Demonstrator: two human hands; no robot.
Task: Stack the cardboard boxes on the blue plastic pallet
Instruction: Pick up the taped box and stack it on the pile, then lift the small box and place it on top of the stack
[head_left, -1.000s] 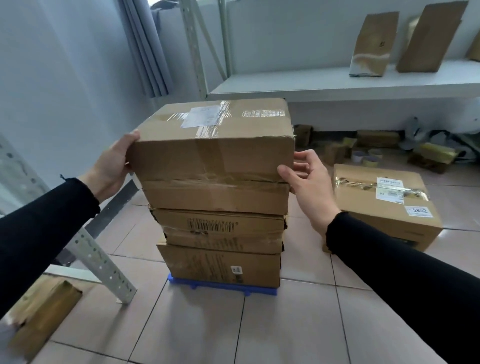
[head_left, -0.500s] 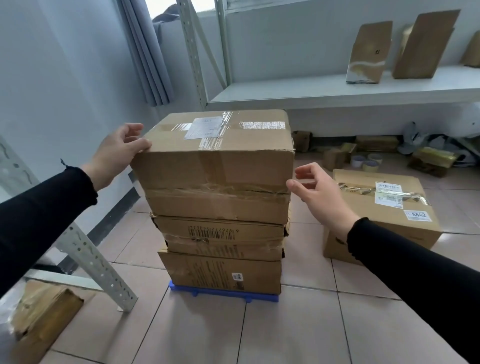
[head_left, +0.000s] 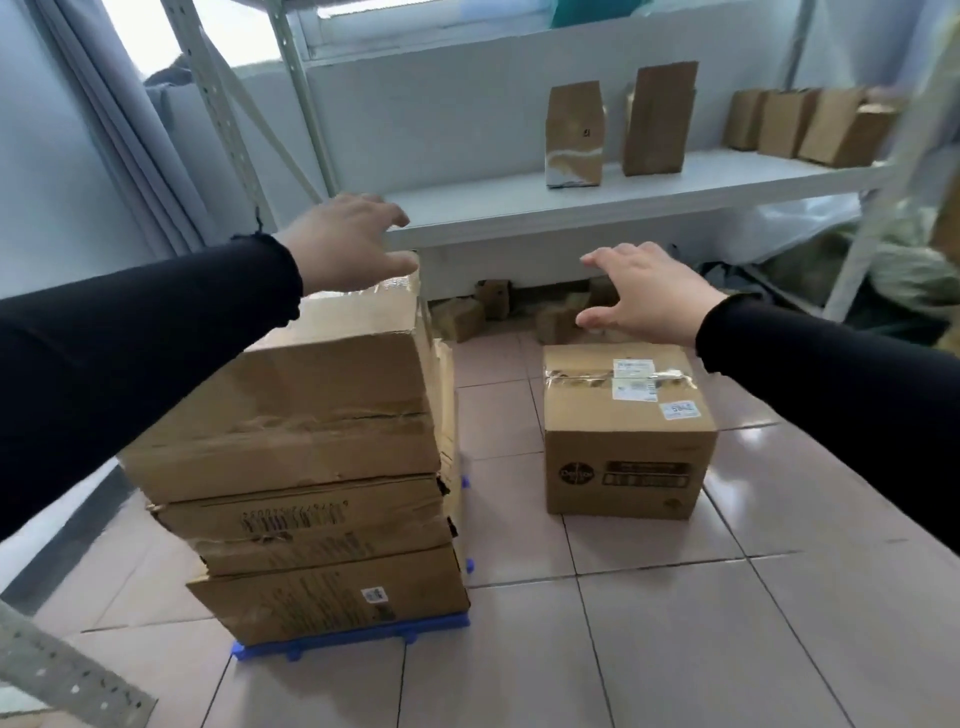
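Note:
Three cardboard boxes stand stacked on the blue plastic pallet (head_left: 332, 646), whose edge shows under the lowest box (head_left: 337, 597). The top box (head_left: 311, 405) is large, taped and dented; the middle box (head_left: 311, 525) carries a barcode. To the right, a single taped box with labels (head_left: 623, 431) sits on the tiled floor. My left hand (head_left: 348, 244) hovers open above the far corner of the top box. My right hand (head_left: 644, 296) is open, fingers spread, in the air above the far edge of the box on the floor. Neither hand holds anything.
A white metal shelf (head_left: 597, 202) behind holds upright brown paper bags (head_left: 574, 135). Small boxes (head_left: 462, 317) and clutter lie on the floor under it. A perforated metal rail (head_left: 62, 675) crosses the bottom left. Curtains (head_left: 119, 119) hang at the left wall.
Both hands have let go of the top box's sides and lifted away. My view has swung right, and both arms reach toward the box on the floor.

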